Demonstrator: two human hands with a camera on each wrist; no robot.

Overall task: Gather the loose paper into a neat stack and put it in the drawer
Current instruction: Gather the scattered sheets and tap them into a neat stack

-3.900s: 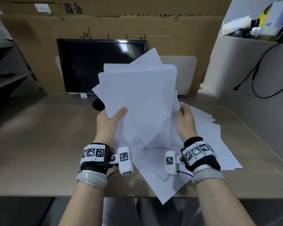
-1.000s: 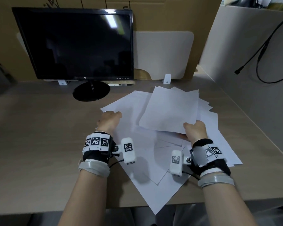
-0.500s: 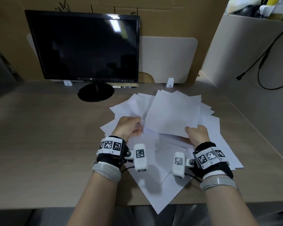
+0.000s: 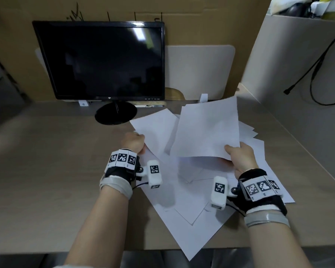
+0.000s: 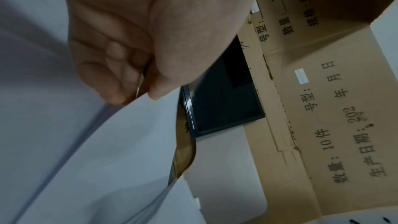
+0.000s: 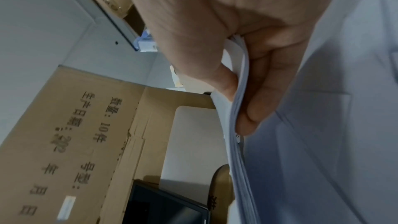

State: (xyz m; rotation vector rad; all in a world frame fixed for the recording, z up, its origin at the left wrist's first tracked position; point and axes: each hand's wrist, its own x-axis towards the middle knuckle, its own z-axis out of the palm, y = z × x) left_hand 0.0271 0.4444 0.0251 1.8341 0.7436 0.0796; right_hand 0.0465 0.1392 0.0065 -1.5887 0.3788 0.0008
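White paper sheets [image 4: 191,206] lie scattered on the wooden desk [image 4: 52,171]. My right hand [image 4: 240,157] grips a bundle of several sheets [image 4: 207,130] by its near right corner, raised and tilted above the pile; in the right wrist view the thumb and fingers [image 6: 247,108] pinch the bundle's edge [image 6: 239,151]. My left hand [image 4: 134,142] pinches the near corner of other sheets [image 4: 155,130] at the pile's left, lifting them; the left wrist view shows thumb and fingers [image 5: 116,91] closed on the paper edge [image 5: 133,125]. No drawer is in view.
A black monitor [image 4: 104,60] on a round stand [image 4: 115,114] sits at the back left of the desk. Cardboard [image 4: 182,10] lines the back wall, with a white panel [image 4: 199,72] leaning against it. A grey partition [image 4: 298,74] with a hanging cable [image 4: 317,60] borders the right.
Both hands have lifted their paper higher. The left hand moved left and now pinches the corner of sheets on the pile's left. The right hand's bundle is raised and tilted up.
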